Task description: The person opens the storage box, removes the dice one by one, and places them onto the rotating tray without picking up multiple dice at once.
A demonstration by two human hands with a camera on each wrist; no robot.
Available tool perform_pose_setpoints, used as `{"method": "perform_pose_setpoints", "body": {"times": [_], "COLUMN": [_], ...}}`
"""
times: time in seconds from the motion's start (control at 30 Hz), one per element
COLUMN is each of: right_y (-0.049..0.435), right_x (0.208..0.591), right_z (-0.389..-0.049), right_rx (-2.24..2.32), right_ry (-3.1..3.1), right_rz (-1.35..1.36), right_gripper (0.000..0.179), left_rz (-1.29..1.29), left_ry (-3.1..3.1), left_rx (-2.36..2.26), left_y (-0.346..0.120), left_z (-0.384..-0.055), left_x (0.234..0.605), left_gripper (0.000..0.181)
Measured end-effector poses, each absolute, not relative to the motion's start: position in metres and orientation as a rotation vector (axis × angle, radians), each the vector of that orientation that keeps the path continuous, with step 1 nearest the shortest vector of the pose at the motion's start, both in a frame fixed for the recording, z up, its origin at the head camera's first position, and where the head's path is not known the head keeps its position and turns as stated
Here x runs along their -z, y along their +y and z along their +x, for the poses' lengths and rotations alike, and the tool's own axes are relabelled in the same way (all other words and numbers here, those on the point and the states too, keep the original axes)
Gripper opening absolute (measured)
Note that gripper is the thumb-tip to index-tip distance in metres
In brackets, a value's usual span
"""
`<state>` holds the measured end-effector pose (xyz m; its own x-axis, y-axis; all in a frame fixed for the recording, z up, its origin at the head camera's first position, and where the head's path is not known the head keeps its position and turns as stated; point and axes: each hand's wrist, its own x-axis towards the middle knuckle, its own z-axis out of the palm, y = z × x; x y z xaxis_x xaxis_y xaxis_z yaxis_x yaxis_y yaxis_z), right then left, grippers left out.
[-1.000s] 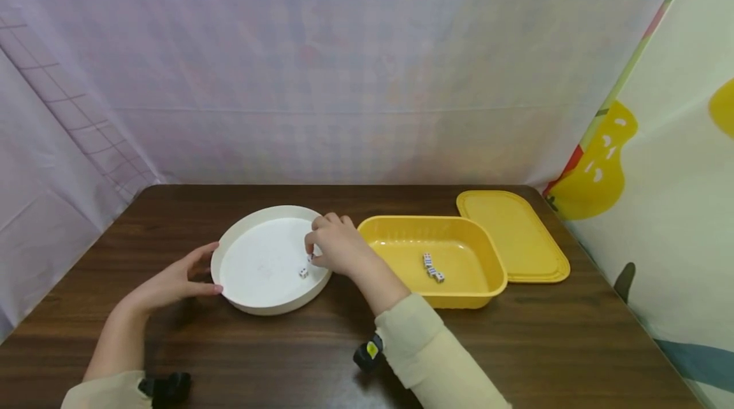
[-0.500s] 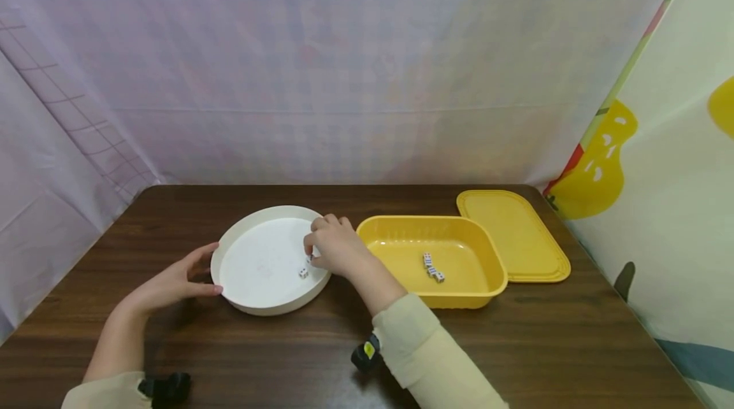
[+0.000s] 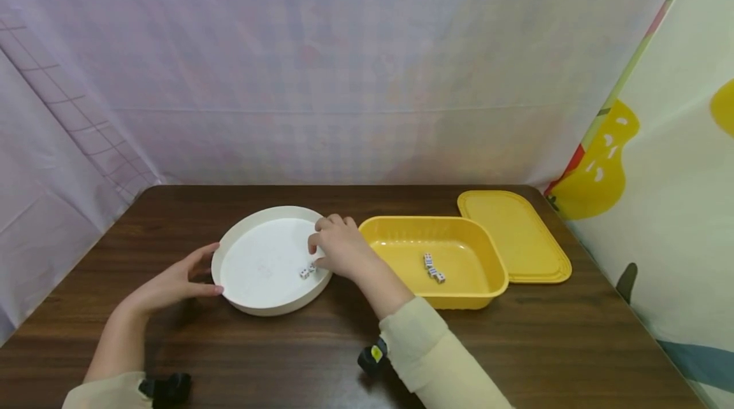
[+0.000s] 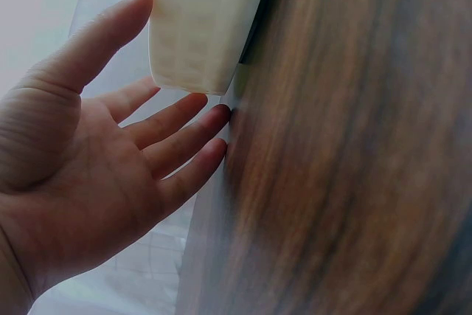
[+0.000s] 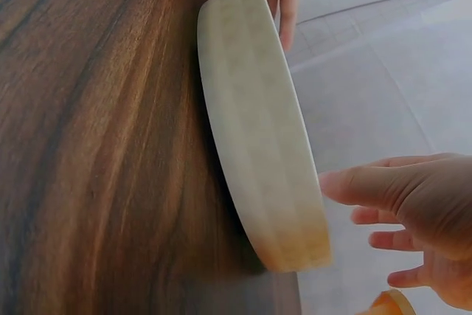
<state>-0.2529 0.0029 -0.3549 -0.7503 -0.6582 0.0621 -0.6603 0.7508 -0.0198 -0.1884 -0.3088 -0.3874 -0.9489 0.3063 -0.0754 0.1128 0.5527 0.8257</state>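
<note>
Head view: your left hand, fingers extended, touches the white tray; whether your right hand grips anything is hidden. Two dice lie inside, near its fingertips: best pinch opposite faces.

The counter is spanning the lower half of the head view. Left of centre, the tray is sitting on it, two dice lying inside near its right rim, the left hand touching its left side, the right hand crossing its right. Right of centre, the tub is standing, holding a line of dice; the lid is lying behind it, to the right.
</note>
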Motion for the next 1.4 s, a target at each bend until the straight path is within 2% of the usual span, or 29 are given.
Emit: {"method": "perform_pose_setpoints", "body": {"times": [0.67,1.4], "right_y": [0.027,0.060], "right_x": [0.340,0.336], "right_z": [-0.236,-0.224], "right_rx": [-0.121,-0.218], "right_ry": [-2.847,-2.749], "right_rz": [1.088,1.068], "right_gripper": [0.021,0.017], "left_rz": [0.353,0.345], "left_ry": [2.581,2.582], "left_rx": [-1.353,-1.349], "left_y": [-0.309,-0.309], "left_z": [-0.189,-0.189], "left_x": [0.387,0.387], "left_gripper": [0.091,0.091]}}
